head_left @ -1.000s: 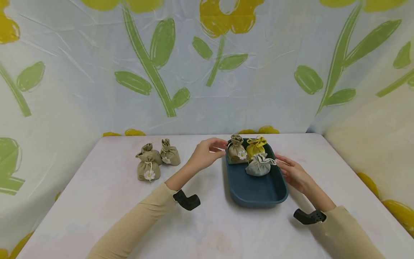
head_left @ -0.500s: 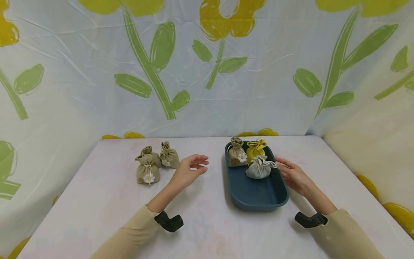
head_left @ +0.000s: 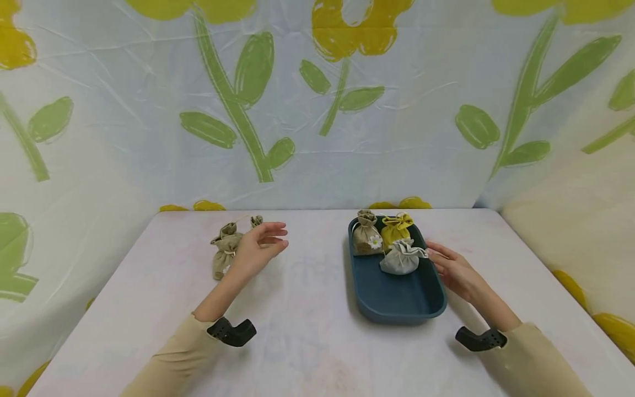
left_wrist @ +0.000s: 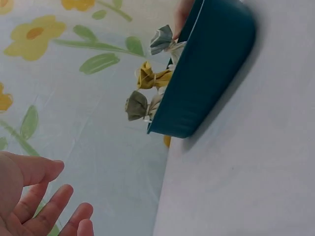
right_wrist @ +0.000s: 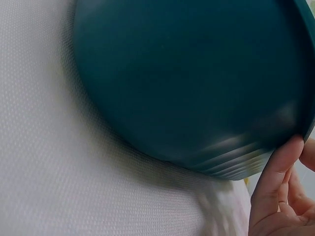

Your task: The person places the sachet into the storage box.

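My left hand (head_left: 258,248) hovers over the table with its fingers bent loosely and nothing between them, also plain in the left wrist view. It partly hides the tan drawstring pouches (head_left: 228,242) at the left. My right hand (head_left: 456,273) grips the right rim of the blue tub (head_left: 397,300), thumb against the wall in the right wrist view. At the tub's far end sit a tan pouch (head_left: 367,237) with a white flower, a yellow pouch (head_left: 396,229) and a grey pouch (head_left: 399,259) lying nearest its middle.
A pale table (head_left: 317,353) bears everything. Behind it hangs a cloth backdrop (head_left: 416,165) printed with yellow flowers and green leaves, and more of this cloth lines both sides. Black wrist cameras sit at both sleeves.
My left hand has moved left, away from the tub and over to the tan pouches, with nothing in it. My right hand and the tub have stayed put.
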Demonstrator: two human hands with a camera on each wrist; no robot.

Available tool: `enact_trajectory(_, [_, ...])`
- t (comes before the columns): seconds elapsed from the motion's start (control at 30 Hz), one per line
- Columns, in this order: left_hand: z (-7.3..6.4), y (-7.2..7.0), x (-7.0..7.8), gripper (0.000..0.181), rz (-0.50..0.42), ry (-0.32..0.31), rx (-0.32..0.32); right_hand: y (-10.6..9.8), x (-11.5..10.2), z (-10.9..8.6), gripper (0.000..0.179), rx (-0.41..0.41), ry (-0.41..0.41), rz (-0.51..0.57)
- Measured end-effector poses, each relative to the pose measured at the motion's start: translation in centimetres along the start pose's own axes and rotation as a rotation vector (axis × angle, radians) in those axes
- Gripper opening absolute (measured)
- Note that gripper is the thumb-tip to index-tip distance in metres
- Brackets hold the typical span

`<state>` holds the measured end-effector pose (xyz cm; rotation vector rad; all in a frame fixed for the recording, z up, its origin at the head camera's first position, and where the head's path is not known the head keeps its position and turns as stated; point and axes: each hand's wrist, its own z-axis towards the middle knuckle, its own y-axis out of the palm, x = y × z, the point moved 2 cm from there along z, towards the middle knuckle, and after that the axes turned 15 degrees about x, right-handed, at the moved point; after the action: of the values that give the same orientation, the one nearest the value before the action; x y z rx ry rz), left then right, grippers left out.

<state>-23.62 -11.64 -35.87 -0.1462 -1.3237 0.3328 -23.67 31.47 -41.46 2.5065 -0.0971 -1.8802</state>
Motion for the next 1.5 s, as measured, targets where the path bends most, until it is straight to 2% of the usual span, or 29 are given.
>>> enact_trajectory(0.2, [-0.7,-0.6,-1.3,0.041,-0.008,0.008,0.006,-0.5,0.3,-0.3,0.02,0.004,0.012,0.01])
enact_trajectory(0.33, [-1.4,-1.5,-2.1,0.043,-0.02,0.001,0.048,-0.8,0.5,-0.6,0.02,0.006,0.021,0.005])
enact_trajectory(0.47, [-1.8,-3.0,-2.9,0.042,0.016,-0.018,0.127,-0.8,0.6,-0.7,0.019,-0.004,0.014,0.003])
enact_trajectory(0.67, [-2.3,-5.3,-3.2,0.039,0.051,-0.035,0.291,-0.9,0.7,-1.0,0.018,0.003,0.027,0.008])
enact_trajectory(0.83, [-2.2,-6.8,-3.7,0.037,0.042,-0.018,0.426,-1.0,0.7,-1.0,0.019,-0.015,0.024,0.029])
enact_trajectory(0.93, [-1.9,-7.5,-4.3,0.039,0.067,-0.019,0.481,-1.0,0.6,-1.0,0.021,-0.019,0.023,0.037])
enact_trajectory(1.07, [-1.9,-8.1,-5.4,0.049,0.092,-0.097,0.474,-0.9,0.5,-0.7,0.02,-0.018,0.031,0.029])
enact_trajectory(1.23, [-1.8,-8.5,-6.7,0.062,0.084,-0.228,0.398,-0.7,0.2,-0.3,0.022,-0.041,0.033,0.041])
enact_trajectory(1.37, [-1.6,-8.5,-7.4,0.068,0.045,-0.262,0.358,-0.6,-0.1,-0.1,0.023,-0.036,0.021,0.032])
enact_trajectory(1.5, [-1.7,-8.5,-7.8,0.07,0.059,-0.288,0.352,-0.2,-0.3,0.2,0.021,-0.024,0.029,0.012])
